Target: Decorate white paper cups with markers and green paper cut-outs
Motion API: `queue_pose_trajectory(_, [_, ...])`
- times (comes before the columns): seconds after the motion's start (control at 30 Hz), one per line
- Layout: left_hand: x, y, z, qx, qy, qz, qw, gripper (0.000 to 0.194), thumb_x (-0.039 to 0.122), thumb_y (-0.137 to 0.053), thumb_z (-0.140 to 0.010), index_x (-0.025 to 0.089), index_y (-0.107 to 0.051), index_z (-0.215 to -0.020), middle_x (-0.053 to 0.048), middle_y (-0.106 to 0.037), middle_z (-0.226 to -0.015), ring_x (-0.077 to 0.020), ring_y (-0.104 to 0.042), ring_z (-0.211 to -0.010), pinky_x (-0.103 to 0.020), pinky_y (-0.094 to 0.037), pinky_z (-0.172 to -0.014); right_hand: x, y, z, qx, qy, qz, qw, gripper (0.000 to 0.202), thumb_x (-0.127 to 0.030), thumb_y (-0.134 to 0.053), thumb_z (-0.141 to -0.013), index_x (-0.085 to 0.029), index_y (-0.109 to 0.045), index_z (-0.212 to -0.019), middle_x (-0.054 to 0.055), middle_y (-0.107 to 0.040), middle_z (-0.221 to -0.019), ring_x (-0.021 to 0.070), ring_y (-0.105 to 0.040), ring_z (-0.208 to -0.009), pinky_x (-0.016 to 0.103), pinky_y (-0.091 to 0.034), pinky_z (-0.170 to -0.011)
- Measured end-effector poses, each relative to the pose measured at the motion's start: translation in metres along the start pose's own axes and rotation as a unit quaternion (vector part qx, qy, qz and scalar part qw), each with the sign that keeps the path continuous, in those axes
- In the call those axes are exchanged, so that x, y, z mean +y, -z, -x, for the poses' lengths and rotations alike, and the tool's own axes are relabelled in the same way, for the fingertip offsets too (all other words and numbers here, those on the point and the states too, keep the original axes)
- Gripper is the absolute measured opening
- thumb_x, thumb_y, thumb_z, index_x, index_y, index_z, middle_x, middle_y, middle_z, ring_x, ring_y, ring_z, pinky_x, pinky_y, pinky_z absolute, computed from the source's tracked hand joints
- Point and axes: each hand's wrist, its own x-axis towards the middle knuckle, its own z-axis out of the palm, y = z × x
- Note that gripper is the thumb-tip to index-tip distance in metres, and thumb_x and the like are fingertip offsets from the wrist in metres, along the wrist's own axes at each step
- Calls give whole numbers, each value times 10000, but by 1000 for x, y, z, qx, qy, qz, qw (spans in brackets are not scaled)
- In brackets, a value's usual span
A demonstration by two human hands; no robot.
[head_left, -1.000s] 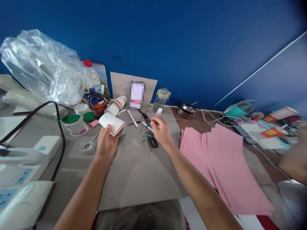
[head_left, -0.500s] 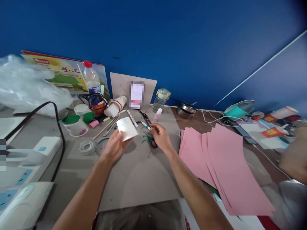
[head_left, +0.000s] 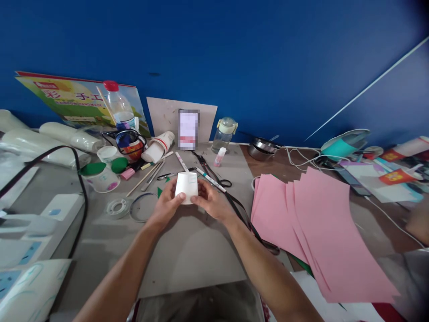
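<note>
A small white paper cup point(head_left: 186, 184) with faint teal pen lines is held between my two hands, its narrower end up. My left hand point(head_left: 169, 197) closes round its left side, thumb across the front. On its right side my right hand point(head_left: 212, 200) grips it in the same way. Just behind my right hand, a white marker point(head_left: 210, 180) lies on the table beside black-handled scissors point(head_left: 225, 183). Another white pen point(head_left: 181, 161) lies behind the cup. Green scraps point(head_left: 159, 192) show by my left fingers.
Pink paper sheets point(head_left: 321, 223) lie at right, near a metal bowl point(head_left: 261, 150). A phone point(head_left: 188, 129) leans at the back beside a glass bottle point(head_left: 224, 136). At left are tape point(head_left: 117, 207), a green-topped cup point(head_left: 100, 178) and a black cable point(head_left: 85, 210). Another person's arm point(head_left: 417, 223) shows far right.
My right hand has let go of the marker, which now lies on the table, and has taken hold of the cup. The cup has moved right and turned upright between both hands.
</note>
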Motion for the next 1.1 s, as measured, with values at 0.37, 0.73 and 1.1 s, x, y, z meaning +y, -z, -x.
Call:
queue_pose_trajectory(0.37, [8, -8, 7, -51, 65, 17, 996, 724, 545, -780, -639, 140, -601, -1212, -167, -660, -1192, -357, -605, -1124, -439, -508, -906, 5, 4, -1, 27, 11, -1, 1000, 612, -440, -789, -686, -234, -544, -1208, 51, -700, -1002, 210, -675, -921, 364, -566, -819])
queue_pose_trajectory(0.73, [89, -17, 41, 38, -92, -43, 994, 621, 497, -720, -756, 225, -504, -1270, -163, -598, -1274, -320, -562, -1223, -502, -426, -1059, -4, 9, 3, 55, 31, -102, 993, 608, -450, -735, -692, -230, -552, -1229, 92, -674, -1201, 289, -629, -1116, 445, -506, -953])
queue_pose_trajectory(1.1, [57, -9, 23, 103, -47, -78, 991, 706, 575, -746, -661, 171, -499, -1185, -187, -565, -1262, -337, -559, -1213, -509, -421, -1038, 11, 12, -2, 81, 53, -156, 983, 618, -408, -782, -660, -242, -571, -1217, 72, -689, -1170, 271, -639, -1085, 417, -516, -934])
